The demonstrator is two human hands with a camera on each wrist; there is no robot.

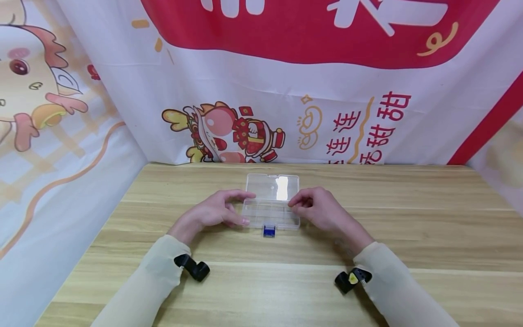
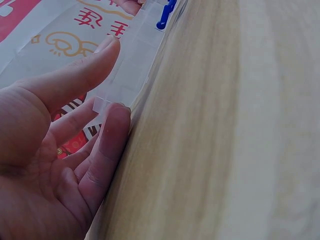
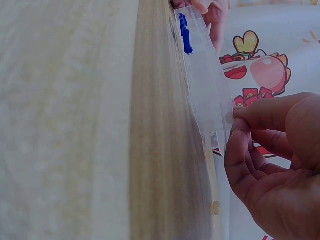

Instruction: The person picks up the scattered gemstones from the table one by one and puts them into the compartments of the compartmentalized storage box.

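Both hands bracket the clear compartment box (image 1: pixel 270 213) mid-worktop (image 1: pixel 408 236): left hand (image 1: pixel 214 212) pinches its left end, right hand (image 1: pixel 320 210) its right rim. Best keep pressure even, clear of the blue latch (image 1: pixel 269 230).

we count one clear box (image 1: pixel 270 213) on one table (image 1: pixel 408 236), its lid open toward twelve o'clock. one blue clasp (image 1: pixel 268 230) sits on its six o'clock edge. we count two hands: a left hand (image 1: pixel 216 211) at the box's nine o'clock end, a right hand (image 1: pixel 320 210) at three o'clock. two sleeves, two black wrist mounts.
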